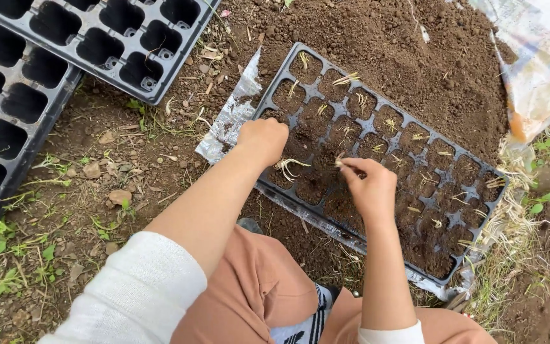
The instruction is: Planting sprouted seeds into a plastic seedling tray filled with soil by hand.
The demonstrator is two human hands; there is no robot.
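Observation:
A black seedling tray [475, 169] lies on the soil, its cells filled with dark earth and pale sprouting seeds. My left hand [263, 138] rests as a closed fist on the tray's near left side, with a bunch of pale seedlings [286, 168] sticking out below it. My right hand [370, 186] hovers over a middle cell, pinching a single pale seedling [339, 164] between thumb and fingertips.
Two empty black cell trays [65, 48] lie at the upper left. A heap of loose dark soil [415, 44] sits behind the filled tray, with a plastic bag [542, 64] at the upper right. Clear plastic sheet [230, 118] pokes out under the tray. Grass and stones surround.

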